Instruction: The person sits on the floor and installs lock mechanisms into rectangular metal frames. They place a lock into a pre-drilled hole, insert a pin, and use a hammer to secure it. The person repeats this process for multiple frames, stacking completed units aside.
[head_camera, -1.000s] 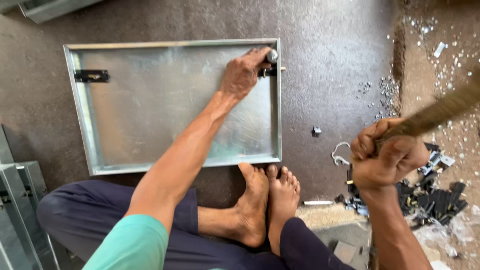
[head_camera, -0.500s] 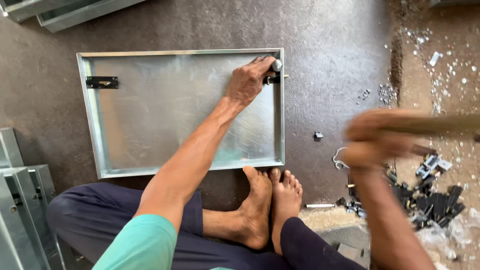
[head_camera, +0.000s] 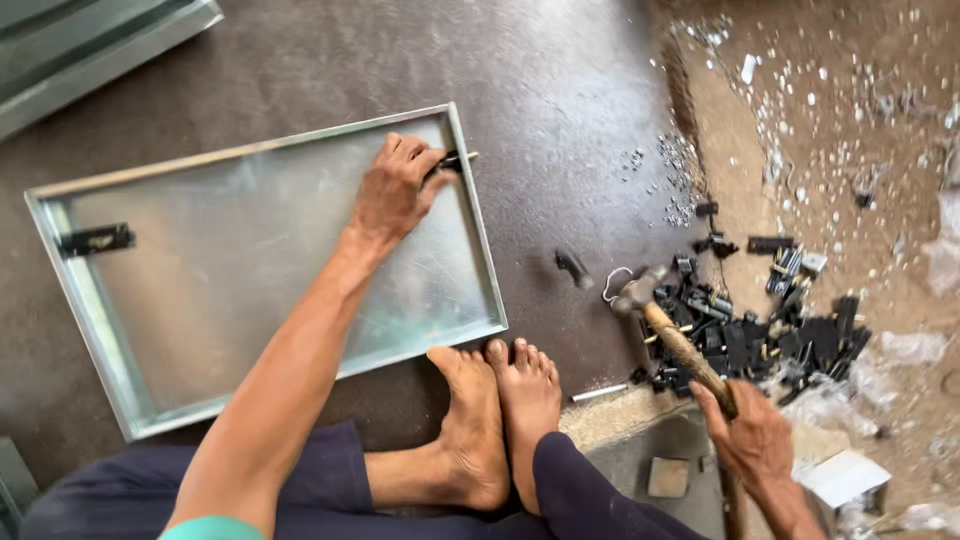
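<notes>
A shallow galvanised metal panel (head_camera: 200, 300) lies flat on the dark floor in front of my bare feet (head_camera: 500, 410). My left hand (head_camera: 395, 185) presses on a black hinge fitting (head_camera: 452, 160) at the panel's right rim, fingers curled over it. Another black fitting (head_camera: 95, 240) sits at the panel's left rim. My right hand (head_camera: 755, 440) grips the wooden handle of a hammer (head_camera: 670, 335). The hammer's head (head_camera: 635, 290) rests low, just above the floor beside a pile of black fittings (head_camera: 760, 325).
Small screws and metal bits (head_camera: 675, 175) are scattered on the floor to the right. A lone black fitting (head_camera: 572, 268) lies between panel and pile. Grey metal channel pieces (head_camera: 90, 50) lie at the top left. A small white box (head_camera: 845, 480) sits at the bottom right.
My right hand has dropped from a raised position, bringing the hammer head down near the floor. The view has shifted, so the panel appears tilted. My left hand stays on the hinge fitting.
</notes>
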